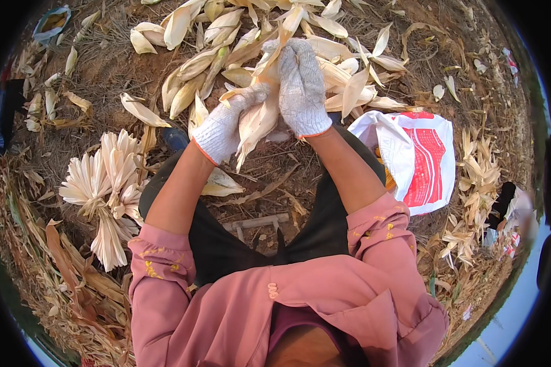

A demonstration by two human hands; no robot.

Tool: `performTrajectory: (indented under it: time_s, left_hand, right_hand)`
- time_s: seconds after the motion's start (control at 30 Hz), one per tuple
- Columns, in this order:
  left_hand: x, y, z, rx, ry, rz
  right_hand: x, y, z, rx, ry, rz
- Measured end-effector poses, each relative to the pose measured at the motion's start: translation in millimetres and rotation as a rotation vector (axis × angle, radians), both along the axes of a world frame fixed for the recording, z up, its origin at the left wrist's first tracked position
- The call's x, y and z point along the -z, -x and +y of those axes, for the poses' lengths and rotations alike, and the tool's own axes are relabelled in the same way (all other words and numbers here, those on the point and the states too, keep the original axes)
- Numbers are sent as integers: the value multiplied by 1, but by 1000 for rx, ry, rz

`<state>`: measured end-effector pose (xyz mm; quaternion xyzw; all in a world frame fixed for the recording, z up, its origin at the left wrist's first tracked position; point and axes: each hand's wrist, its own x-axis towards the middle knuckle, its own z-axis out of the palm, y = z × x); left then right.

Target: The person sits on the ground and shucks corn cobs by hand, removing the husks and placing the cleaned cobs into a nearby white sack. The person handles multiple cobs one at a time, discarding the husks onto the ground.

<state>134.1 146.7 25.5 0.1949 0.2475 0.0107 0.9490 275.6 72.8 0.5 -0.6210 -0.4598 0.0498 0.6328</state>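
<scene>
Both of my hands wear white knitted gloves with orange cuffs and meet in front of me over the ground. My left hand (226, 122) is closed around the lower part of a pale, dry-husked corn ear (260, 125), whose loose husk tips hang down. Against the other side, my right hand (303, 92) has its fingers pressed together on the husk, part of which sticks up above the gloves. The gloves hide much of the ear, and no kernels show on it. Just beyond the hands lies a heap of husked corn ears (190, 92).
To the right stands a white sack (431, 162) with red print, yellow corn partly showing inside. Bundled pale husks (107, 183) lie at the left. A small wooden frame (257, 223) is between my legs. Loose husks (471, 196) line the right; an open bag (52, 24) sits far left.
</scene>
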Motion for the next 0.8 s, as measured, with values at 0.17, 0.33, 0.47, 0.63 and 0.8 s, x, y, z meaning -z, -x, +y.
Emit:
performTrajectory:
  time_s: [0.17, 0.33, 0.47, 0.63, 0.8]
  left_hand:
    - [0, 1, -1, 103, -189, 138]
    - [-21, 17, -4, 208, -499, 251]
    - [-12, 45, 11, 172, -490, 313]
    - [6, 69, 26, 193, -580, 358]
    - [28, 77, 44, 153, -207, 198]
  right_hand:
    - [-12, -26, 8, 45, -337, 872]
    - [-25, -104, -10, 308, -416, 1071]
    - [-44, -160, -45, 520, -581, 1110]
    - [-60, -163, -63, 617, -515, 983]
    - [-58, -201, -118, 786, -632, 950]
